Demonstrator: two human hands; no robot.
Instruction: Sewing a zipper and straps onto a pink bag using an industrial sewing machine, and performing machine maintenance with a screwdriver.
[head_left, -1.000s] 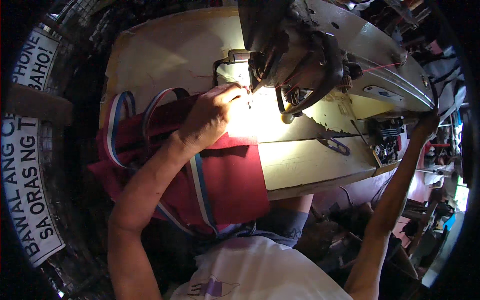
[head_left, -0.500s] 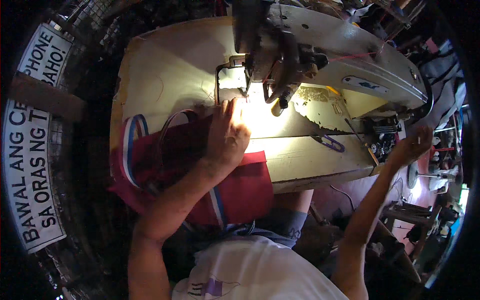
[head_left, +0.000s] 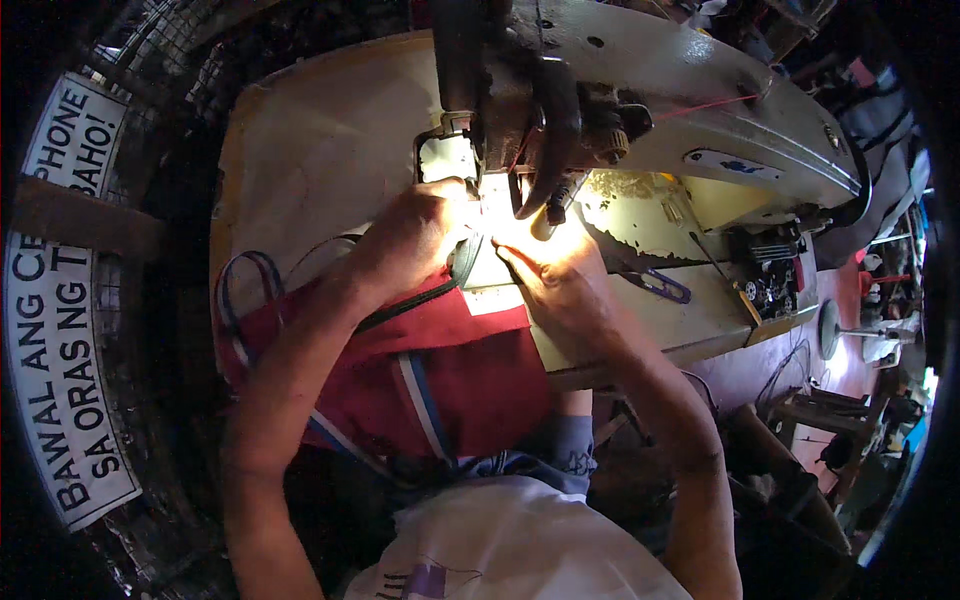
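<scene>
Under the lit head of a sewing machine (head_left: 700, 100), my two hands are close together near the needle. My left hand (head_left: 420, 230) is closed, its curled fingers on the dark-edged end of the red fabric (head_left: 480, 360). A dark strip (head_left: 410, 302) runs along that fabric and bends up beside these fingers. To the right of the needle, my right hand (head_left: 565, 275) is closed in a pinch; glare hides what is between its fingertips. Red, white and blue striped webbing (head_left: 425, 400) crosses the fabric, which hangs over the table's front edge onto my lap.
Thread snips (head_left: 660, 285) with a purple-blue handle lie on the machine table (head_left: 320, 130), right of my right hand. Farther right is a tray of small metal parts (head_left: 770, 280). A wire grille with white signs (head_left: 65, 370) stands at the left.
My right hand has come from the far right to beside the needle. My left hand has shifted slightly left, its fingers now curled. The fabric's near part has been turned, showing the dark strip.
</scene>
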